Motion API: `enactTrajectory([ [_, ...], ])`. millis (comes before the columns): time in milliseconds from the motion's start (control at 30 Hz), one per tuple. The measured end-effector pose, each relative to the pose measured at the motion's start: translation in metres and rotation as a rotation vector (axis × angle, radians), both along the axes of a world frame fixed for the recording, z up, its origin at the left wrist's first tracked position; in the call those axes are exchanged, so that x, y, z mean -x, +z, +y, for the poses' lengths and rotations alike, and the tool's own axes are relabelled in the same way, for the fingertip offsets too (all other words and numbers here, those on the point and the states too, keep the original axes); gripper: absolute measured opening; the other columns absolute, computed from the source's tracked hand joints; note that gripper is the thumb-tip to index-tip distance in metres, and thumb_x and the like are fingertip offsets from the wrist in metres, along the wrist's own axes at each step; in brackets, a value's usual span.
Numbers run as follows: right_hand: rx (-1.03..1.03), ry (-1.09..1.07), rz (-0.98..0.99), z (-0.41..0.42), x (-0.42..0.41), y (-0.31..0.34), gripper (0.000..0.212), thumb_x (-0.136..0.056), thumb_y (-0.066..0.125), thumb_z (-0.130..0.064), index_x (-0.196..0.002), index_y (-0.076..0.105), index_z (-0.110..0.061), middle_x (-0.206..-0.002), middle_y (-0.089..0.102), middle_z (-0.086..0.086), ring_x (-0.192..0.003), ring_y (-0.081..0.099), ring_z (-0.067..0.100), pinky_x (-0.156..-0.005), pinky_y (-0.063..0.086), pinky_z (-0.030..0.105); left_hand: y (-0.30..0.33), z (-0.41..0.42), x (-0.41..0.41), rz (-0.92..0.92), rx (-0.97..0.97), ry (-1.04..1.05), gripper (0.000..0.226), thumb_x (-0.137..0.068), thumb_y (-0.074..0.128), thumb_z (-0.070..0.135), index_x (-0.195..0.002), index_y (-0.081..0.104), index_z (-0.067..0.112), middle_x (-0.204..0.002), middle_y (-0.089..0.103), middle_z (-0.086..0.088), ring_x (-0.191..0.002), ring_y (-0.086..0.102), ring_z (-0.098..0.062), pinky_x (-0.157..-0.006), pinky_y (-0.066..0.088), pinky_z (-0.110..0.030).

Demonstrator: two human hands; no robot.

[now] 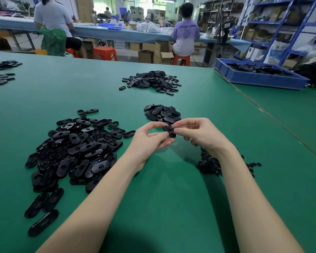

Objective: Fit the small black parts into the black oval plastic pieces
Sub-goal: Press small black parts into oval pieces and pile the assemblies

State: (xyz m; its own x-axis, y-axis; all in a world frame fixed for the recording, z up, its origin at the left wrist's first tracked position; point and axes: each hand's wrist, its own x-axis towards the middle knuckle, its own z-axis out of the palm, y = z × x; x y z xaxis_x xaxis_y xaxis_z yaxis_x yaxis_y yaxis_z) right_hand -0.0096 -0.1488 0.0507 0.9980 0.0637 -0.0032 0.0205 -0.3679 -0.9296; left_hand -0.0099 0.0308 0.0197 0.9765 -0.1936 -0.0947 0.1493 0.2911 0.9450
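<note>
Both hands are meeting just above the green felt-topped table (171, 207), the left hand (150, 141) pinching one black oval plastic piece (169, 131) by thumb and forefinger to steady it, while the right hand (195, 134) is gripping its other end, probably pressing a small black part in; that part is hidden. Loose ovals are heaped at nine o'clock (75, 152), small black parts at four o'clock (210, 164), and a smaller heap, likely finished work, at twelve o'clock (162, 114), each within easy reach

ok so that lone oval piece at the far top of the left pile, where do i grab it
Pinch the oval piece across its narrow width, on the two long straight edges, coming from above. It lies flat and apart from the left pile, so both edges are free.
</note>
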Motion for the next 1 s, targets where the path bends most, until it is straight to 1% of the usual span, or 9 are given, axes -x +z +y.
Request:
enactTrajectory([
  [100, -0.028, 0.003, 0.006, 0.001, 0.001, 0.001, 0.003, -0.089, 0.078, -0.019, -0.091, 0.078, -0.021, -0.069, 0.063, -0.004, -0.054, 0.047, 0.007, -0.046, 0.034, 0.015, 0.0, 0.001, 0.0, -0.008, -0.007, -0.02, 0.023, -0.093, 0.065, -0.002, -0.114, 0.062, 0.006, -0.096, 0.077, -0.018, -0.092, 0.076, -0.025, -0.086, 0.059, -0.026],
  [200, -0.035, 0.001, 0.012, 0.001, 0.001, 0.002, 0.004, -0.088, 0.078, -0.018, -0.088, 0.078, -0.022, -0.074, 0.064, 0.002, -0.055, 0.048, 0.008, -0.045, 0.034, 0.015, -0.001, 0.003, -0.001, -0.007, 0.005, -0.022, 0.026, -0.09, 0.069, -0.003, -0.113, 0.062, 0.006, -0.096, 0.077, -0.018, -0.094, 0.075, -0.028, -0.088, 0.059, -0.027],
  [300, -0.015, -0.014, -0.006, 0.002, 0.001, 0.002, 0.003, -0.087, 0.078, -0.018, -0.088, 0.08, -0.02, -0.072, 0.067, -0.002, -0.055, 0.049, 0.008, -0.045, 0.035, 0.015, -0.002, 0.004, -0.001, -0.014, -0.005, -0.009, 0.027, -0.086, 0.072, -0.004, -0.109, 0.064, 0.008, -0.096, 0.077, -0.016, -0.096, 0.075, -0.029, -0.088, 0.059, -0.027],
  [367, -0.002, -0.03, -0.02, 0.002, 0.0, 0.002, 0.003, -0.087, 0.078, -0.02, -0.088, 0.081, -0.02, -0.072, 0.07, -0.004, -0.054, 0.05, 0.008, -0.045, 0.036, 0.015, -0.002, 0.005, -0.001, -0.038, -0.055, 0.009, 0.028, -0.083, 0.075, -0.002, -0.106, 0.065, 0.011, -0.096, 0.078, -0.012, -0.095, 0.075, -0.026, -0.088, 0.059, -0.028],
  [467, -0.007, -0.051, -0.022, 0.004, -0.002, 0.001, 0.006, -0.086, 0.079, -0.019, -0.092, 0.08, -0.021, -0.068, 0.067, -0.005, -0.051, 0.048, 0.007, -0.044, 0.035, 0.015, -0.001, 0.004, 0.0, -0.098, -0.155, 0.052, 0.029, -0.08, 0.081, 0.003, -0.103, 0.067, 0.015, -0.094, 0.079, -0.003, -0.082, 0.073, -0.012, -0.077, 0.054, -0.018],
  [533, -0.023, -0.072, -0.014, 0.005, -0.003, 0.0, 0.007, -0.085, 0.079, -0.018, -0.092, 0.079, -0.02, -0.068, 0.067, -0.005, -0.05, 0.048, 0.007, -0.043, 0.034, 0.015, 0.0, 0.003, 0.0, -0.135, -0.171, 0.08, 0.028, -0.079, 0.081, 0.003, -0.101, 0.067, 0.015, -0.092, 0.079, -0.001, -0.078, 0.072, -0.008, -0.071, 0.053, -0.013],
  [667, -0.073, -0.091, 0.027, 0.009, -0.004, -0.001, 0.002, -0.086, 0.079, -0.018, -0.086, 0.08, -0.019, -0.073, 0.071, -0.007, -0.051, 0.048, 0.007, -0.043, 0.033, 0.015, -0.001, 0.003, 0.0, -0.198, -0.199, 0.123, 0.027, -0.079, 0.082, 0.003, -0.098, 0.067, 0.015, -0.092, 0.078, -0.003, -0.085, 0.075, -0.014, -0.076, 0.056, -0.016],
  [833, -0.09, -0.113, 0.047, 0.012, -0.005, -0.003, 0.001, -0.087, 0.079, -0.017, -0.088, 0.079, -0.018, -0.073, 0.07, -0.006, -0.049, 0.048, 0.005, -0.043, 0.033, 0.015, -0.005, 0.002, -0.002, -0.239, -0.239, 0.145, 0.025, -0.077, 0.084, 0.004, -0.092, 0.068, 0.016, -0.092, 0.078, -0.006, -0.086, 0.076, -0.019, -0.082, 0.059, -0.024],
  [1000, -0.123, -0.112, 0.059, 0.014, -0.006, -0.004, 0.002, -0.087, 0.08, -0.018, -0.089, 0.08, -0.018, -0.07, 0.068, -0.009, -0.05, 0.047, 0.004, -0.043, 0.032, 0.015, -0.006, 0.003, -0.003, -0.271, -0.246, 0.156, 0.024, -0.078, 0.083, 0.005, -0.09, 0.066, 0.016, -0.09, 0.077, -0.004, -0.084, 0.076, -0.016, -0.08, 0.058, -0.022],
])
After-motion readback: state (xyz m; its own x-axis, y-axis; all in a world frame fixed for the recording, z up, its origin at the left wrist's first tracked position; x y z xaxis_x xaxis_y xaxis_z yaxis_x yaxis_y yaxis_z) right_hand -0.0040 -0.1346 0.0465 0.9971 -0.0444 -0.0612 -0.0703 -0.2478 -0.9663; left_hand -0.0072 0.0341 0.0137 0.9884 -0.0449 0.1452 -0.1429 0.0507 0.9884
